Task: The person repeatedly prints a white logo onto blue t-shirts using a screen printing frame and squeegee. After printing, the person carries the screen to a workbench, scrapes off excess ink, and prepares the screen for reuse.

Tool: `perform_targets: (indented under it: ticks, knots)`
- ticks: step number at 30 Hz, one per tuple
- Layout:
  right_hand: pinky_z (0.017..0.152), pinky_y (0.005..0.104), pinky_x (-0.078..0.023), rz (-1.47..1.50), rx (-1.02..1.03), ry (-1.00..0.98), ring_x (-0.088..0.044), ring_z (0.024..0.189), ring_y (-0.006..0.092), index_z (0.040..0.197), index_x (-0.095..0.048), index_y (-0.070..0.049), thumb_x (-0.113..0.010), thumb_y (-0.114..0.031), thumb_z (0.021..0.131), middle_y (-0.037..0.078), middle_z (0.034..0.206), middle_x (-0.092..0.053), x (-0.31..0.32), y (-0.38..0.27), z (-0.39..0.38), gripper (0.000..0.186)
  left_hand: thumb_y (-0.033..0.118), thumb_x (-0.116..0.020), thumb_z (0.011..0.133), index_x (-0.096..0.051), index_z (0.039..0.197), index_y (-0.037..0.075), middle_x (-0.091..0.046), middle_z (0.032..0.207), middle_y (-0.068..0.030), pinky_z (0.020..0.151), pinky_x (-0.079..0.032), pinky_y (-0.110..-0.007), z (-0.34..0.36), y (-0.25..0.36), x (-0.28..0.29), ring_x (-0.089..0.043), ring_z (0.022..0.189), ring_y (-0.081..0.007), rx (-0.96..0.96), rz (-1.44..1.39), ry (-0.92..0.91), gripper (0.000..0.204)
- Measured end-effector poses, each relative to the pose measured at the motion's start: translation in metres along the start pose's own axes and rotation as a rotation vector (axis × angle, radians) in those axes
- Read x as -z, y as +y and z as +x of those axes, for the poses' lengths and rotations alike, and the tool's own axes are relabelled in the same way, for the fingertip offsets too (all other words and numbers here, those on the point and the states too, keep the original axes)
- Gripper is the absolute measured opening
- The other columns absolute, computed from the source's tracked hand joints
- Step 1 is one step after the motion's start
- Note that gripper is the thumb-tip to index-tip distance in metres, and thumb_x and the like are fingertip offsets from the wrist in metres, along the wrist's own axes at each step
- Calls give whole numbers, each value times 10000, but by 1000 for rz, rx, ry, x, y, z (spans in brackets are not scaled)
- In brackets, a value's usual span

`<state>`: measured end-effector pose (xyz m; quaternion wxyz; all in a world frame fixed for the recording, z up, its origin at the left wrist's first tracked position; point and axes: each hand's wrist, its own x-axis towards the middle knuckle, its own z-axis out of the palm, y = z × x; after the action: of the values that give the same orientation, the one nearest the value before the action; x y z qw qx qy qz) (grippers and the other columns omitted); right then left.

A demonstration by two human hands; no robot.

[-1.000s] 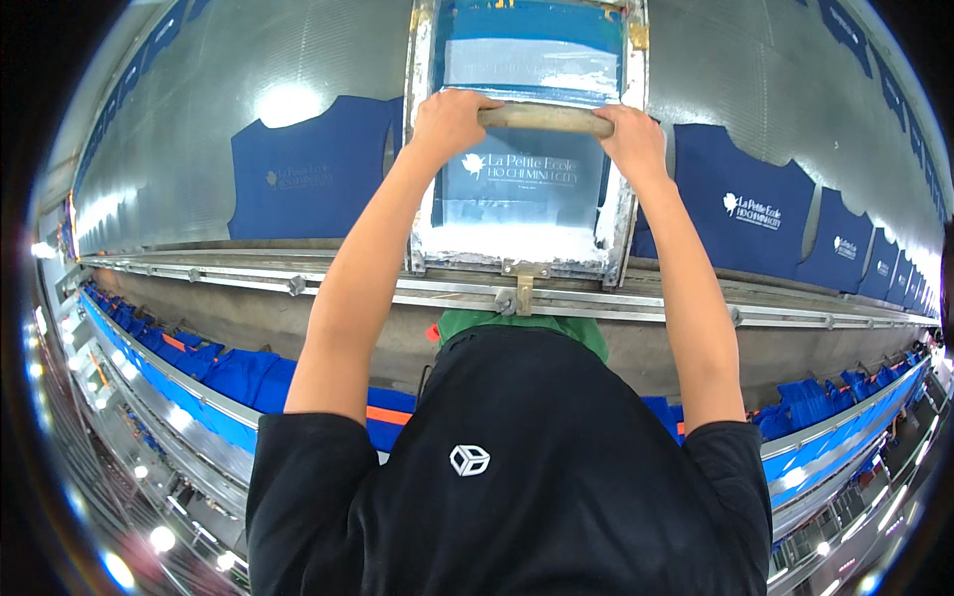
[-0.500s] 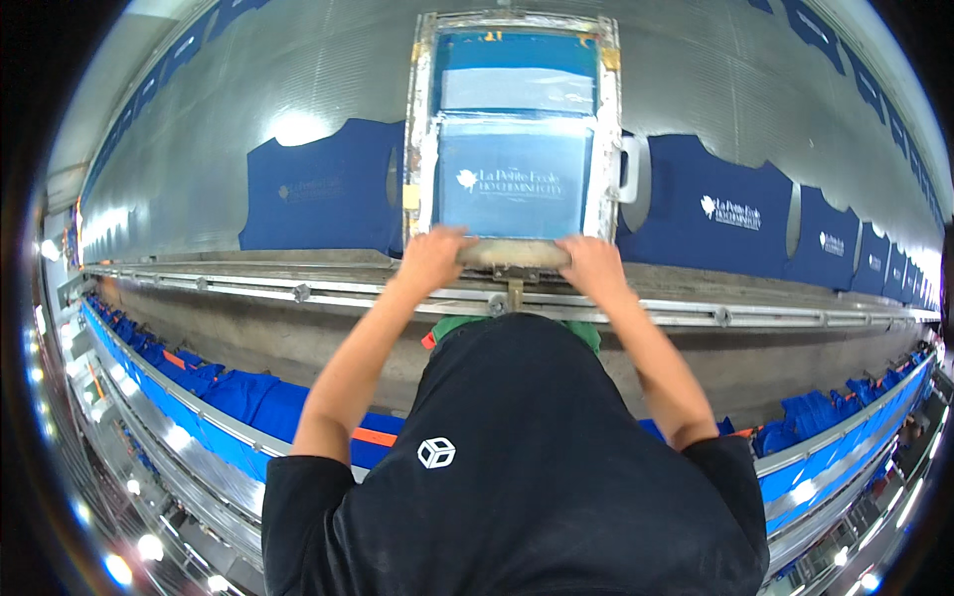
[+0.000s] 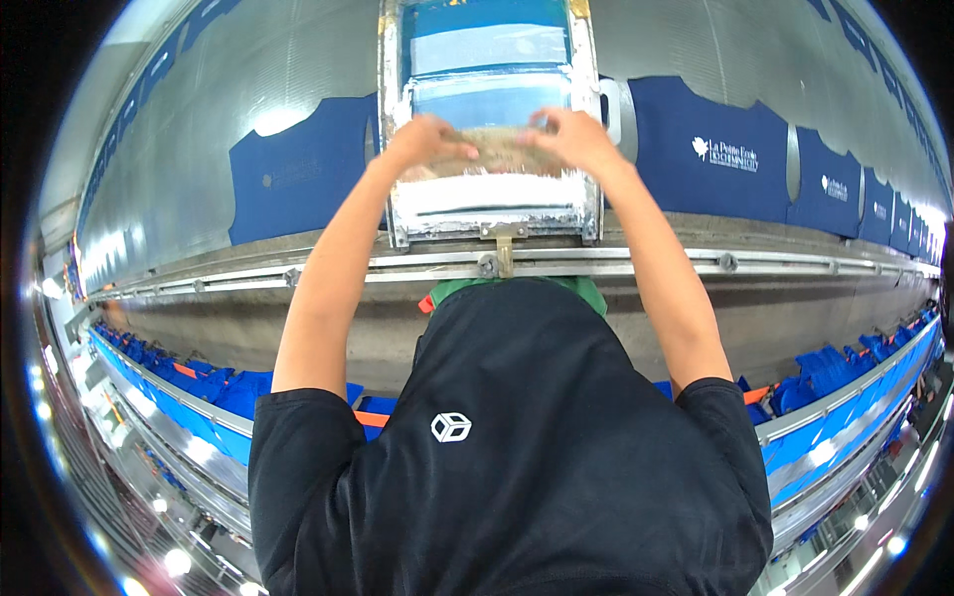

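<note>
A printing screen point(image 3: 388, 119) in a worn metal frame lies across dark blue fabric pieces point(image 3: 696, 109), with pale blue mesh and a white band along its near end. My left hand point(image 3: 427, 144) and my right hand point(image 3: 564, 139) are both closed round the ends of a tan squeegee point(image 3: 502, 149) over the lower half of the screen; the squeegee and fingertips are smeared by motion. A piece at the left point(image 3: 293, 174) has a faint mark; those at the right carry white prints.
The long grey printing table point(image 3: 219, 89) holds rows of blue pieces on both sides. A metal rail point(image 3: 646, 260) with knobs and a bracket point(image 3: 505, 253) runs along its near edge. Behind me, blue cloth with orange strips point(image 3: 214, 382) lines a long rack.
The squeegee went from the screen's middle to its near end, and both hands have since moved it back up onto the lower half. The view has shifted slightly.
</note>
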<state>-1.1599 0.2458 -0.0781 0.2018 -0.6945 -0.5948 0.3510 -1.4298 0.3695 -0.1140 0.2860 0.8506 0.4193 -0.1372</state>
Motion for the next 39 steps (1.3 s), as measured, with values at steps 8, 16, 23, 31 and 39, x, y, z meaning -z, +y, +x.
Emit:
perform_targets:
  ticks: [8, 16, 23, 31, 39]
  knots:
    - [859, 407, -523, 154, -250, 611, -685, 951, 297, 1117, -722, -128, -661, -364, 933, 141, 1012, -716, 19, 113, 29, 306, 658, -753, 758, -731, 1026, 124, -726, 824, -119, 747, -552, -419, 36, 20, 74, -709, 818, -322, -7, 104, 265, 598]
    - [728, 324, -474, 469, -232, 717, -614, 809, 190, 1099, -728, -103, -657, -269, 966, 71, 885, -676, -8, 118, 46, 224, 75, -665, 800, -664, 1319, 283, -713, 1230, -27, 918, -553, -397, -24, 36, 21, -681, 1091, -276, 5, -18, 172, 559]
    - [629, 308, -471, 359, -221, 786, -570, 642, 119, 1083, -730, -84, -638, -276, 980, 41, 722, -649, 7, 32, 38, 237, -107, -642, 724, -652, 1339, 280, -617, 1408, 4, 1018, -496, -396, -176, 27, -88, -572, 1302, -240, -107, -88, 436, 726]
    - [569, 302, -431, 539, -154, 715, -535, 598, 106, 1068, -712, -81, -619, -270, 1004, 23, 668, -592, -182, -119, 130, 220, 30, -710, 694, -670, 1301, 236, -651, 1354, 17, 990, -466, -434, -258, -196, 15, -599, 1221, -249, -30, 95, 373, 642]
    - [563, 306, -425, 439, -160, 755, -516, 587, 114, 1101, -700, -80, -595, -321, 1021, 24, 689, -582, -292, -199, 166, 275, -39, -652, 690, -669, 1307, 233, -682, 1299, -14, 879, -547, -419, -303, -343, 40, -658, 1149, -259, -13, -28, 270, 674]
